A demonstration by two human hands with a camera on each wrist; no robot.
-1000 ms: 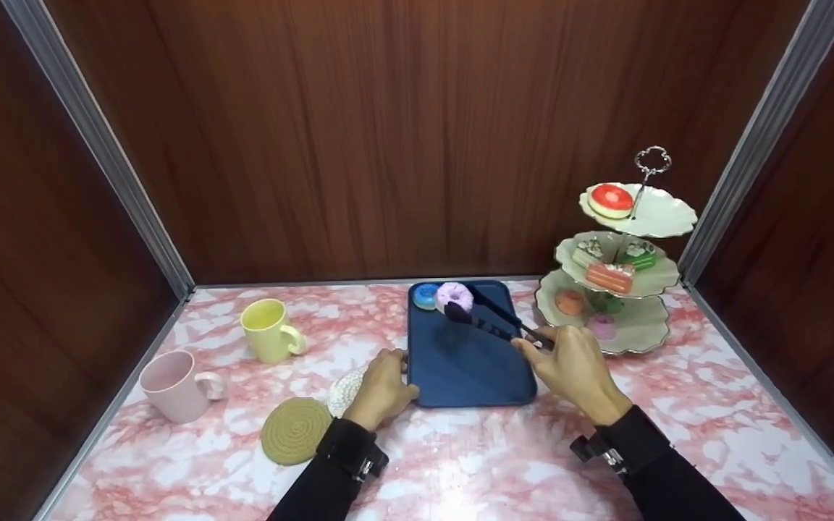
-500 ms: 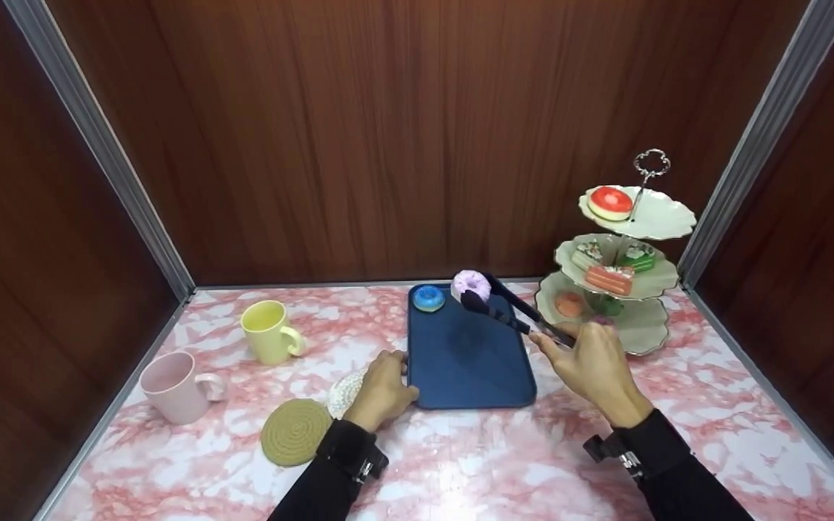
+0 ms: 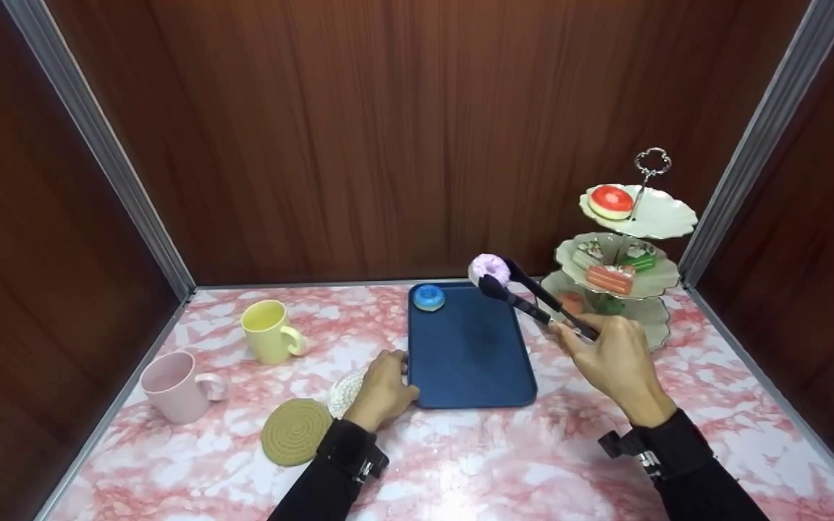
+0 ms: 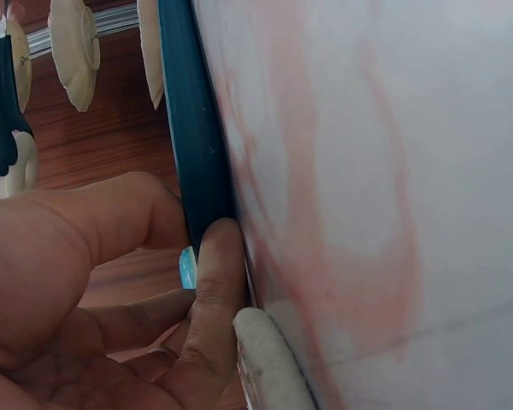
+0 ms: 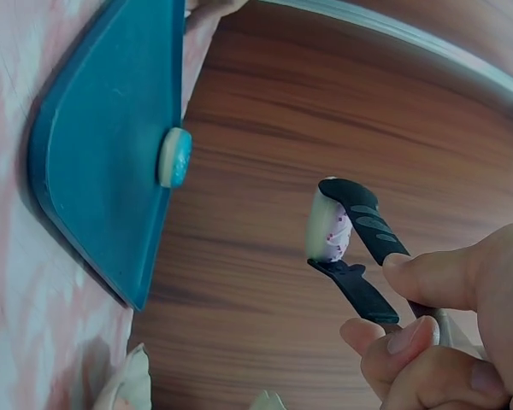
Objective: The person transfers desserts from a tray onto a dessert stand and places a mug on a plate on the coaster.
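Note:
My right hand [image 3: 609, 358] grips black tongs [image 3: 533, 307]. Between their tips is a toy donut with lilac icing [image 3: 491, 269], held in the air above the tray's far right corner. Seen from the right wrist, the donut's pale side [image 5: 318, 226] faces away from the hand. A blue-iced donut [image 3: 429, 298] lies in the far left corner of the dark blue tray [image 3: 471, 362]. At the tray's near left edge, my left hand [image 3: 382, 391] holds the rim; the left wrist view has its bent fingers against the tray's side [image 4: 188, 111].
A three-tier cake stand [image 3: 649, 325] with toy cakes and a red-topped donut [image 3: 611, 202] stands at the right, near the right hand. Left of the tray are a yellow mug [image 3: 268, 333], a pink mug [image 3: 177, 387], a tan coaster [image 3: 296, 432] and a white coaster [image 3: 344, 391], partly covered.
The right hand has lifted the lilac donut in the tongs from beside the blue donut and carried it up and rightward. The left hand and the tray have stayed in place.

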